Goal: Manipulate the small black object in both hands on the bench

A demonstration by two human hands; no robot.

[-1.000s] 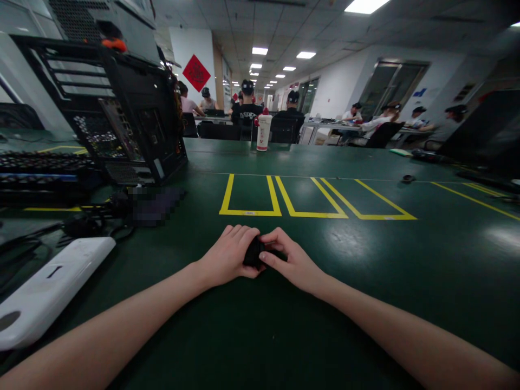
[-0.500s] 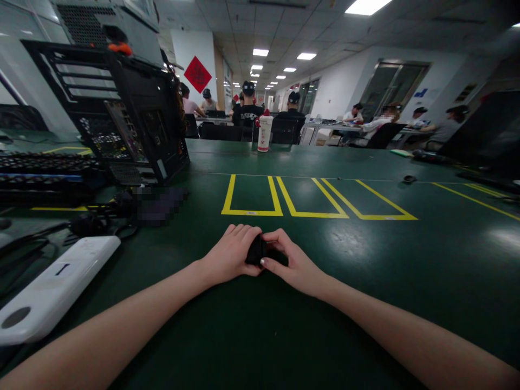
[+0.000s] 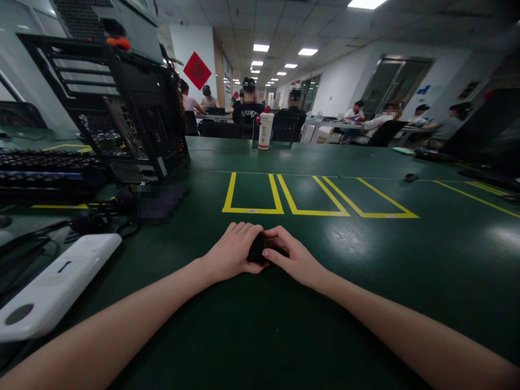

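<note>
A small black object [image 3: 257, 250] is between my hands, low over the green table [image 3: 260, 325]; its exact kind cannot be made out. My left hand [image 3: 234, 249] wraps round its left side, fingers over the top and thumb below. On the right side, the thumb and index finger of my right hand [image 3: 294, 255] pinch at the object's edge. My fingers cover much of it. Just beyond my hands, yellow tape [image 3: 268, 211] marks several outlined areas on the tabletop.
At the left stand a black computer case [image 3: 154, 119], tangled black cables [image 3: 95, 219] and a white elongated device [image 3: 60, 287]. A white cup [image 3: 265, 130] stands at the far edge. A small dark ring [image 3: 410, 177] lies at the right. People sit at tables beyond.
My right thumb has shifted slightly up along the black object, and the fingers of my right hand sit closer round it. The dark gap under my right fingers has narrowed.
</note>
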